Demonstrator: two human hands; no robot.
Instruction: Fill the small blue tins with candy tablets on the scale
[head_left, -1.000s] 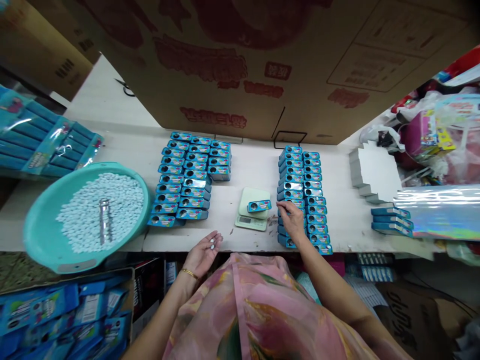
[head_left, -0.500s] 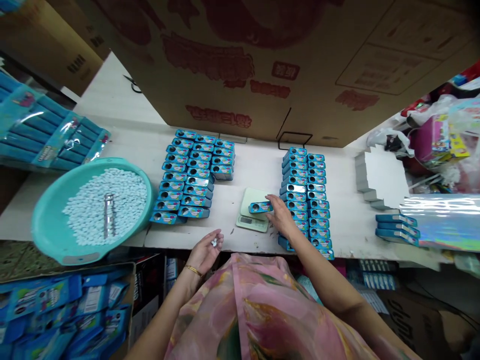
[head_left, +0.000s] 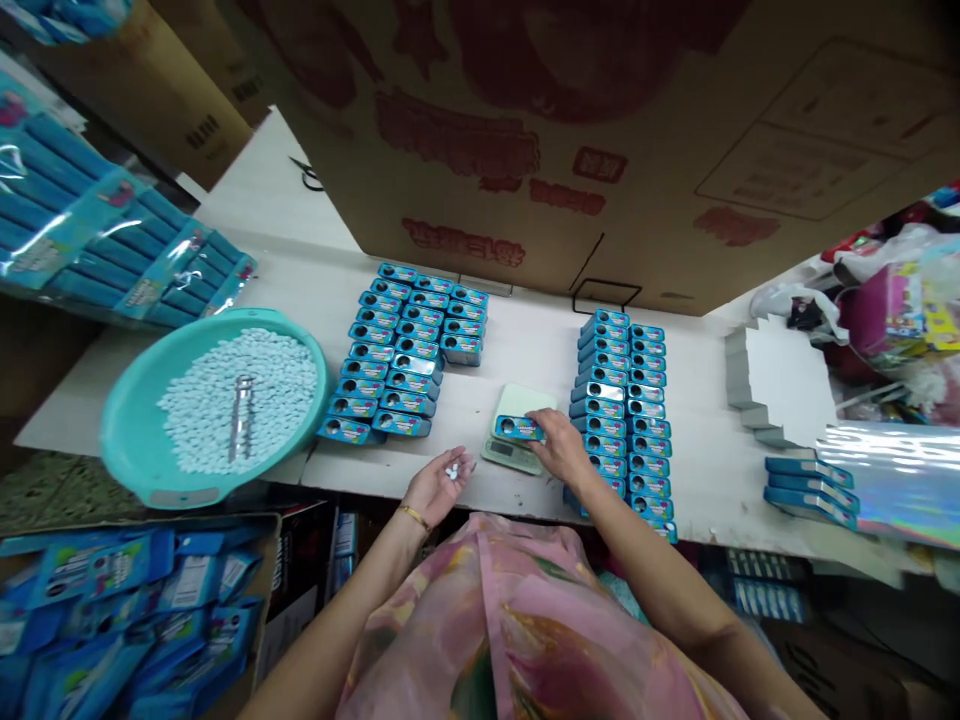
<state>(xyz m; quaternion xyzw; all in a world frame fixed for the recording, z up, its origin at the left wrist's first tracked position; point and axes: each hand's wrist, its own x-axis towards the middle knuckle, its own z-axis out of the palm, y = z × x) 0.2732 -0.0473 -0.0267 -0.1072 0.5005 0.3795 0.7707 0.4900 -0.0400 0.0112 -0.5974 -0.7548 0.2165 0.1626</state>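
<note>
Left hand [head_left: 437, 488] open, palm up, cradling pellets [head_left: 452, 471] by the table [head_left: 534, 335]'s front edge; right hand [head_left: 562, 448] pinches a blue box [head_left: 516, 428] at the scale [head_left: 519, 399]!

You're in dim indoor light, brightest on the white table [head_left: 517, 335], with the big carton [head_left: 517, 120] and everything below the tabletop dropping into shadow. Glare streaks your plastic-wrapped packs [head_left: 97, 225] at left and the shiny sheet [head_left: 900, 475] at right. Your wide lens stretches the edges, right-side clutter [head_left: 896, 310] goes soft, and lettering on the blue box [head_left: 517, 428] smears.
</note>
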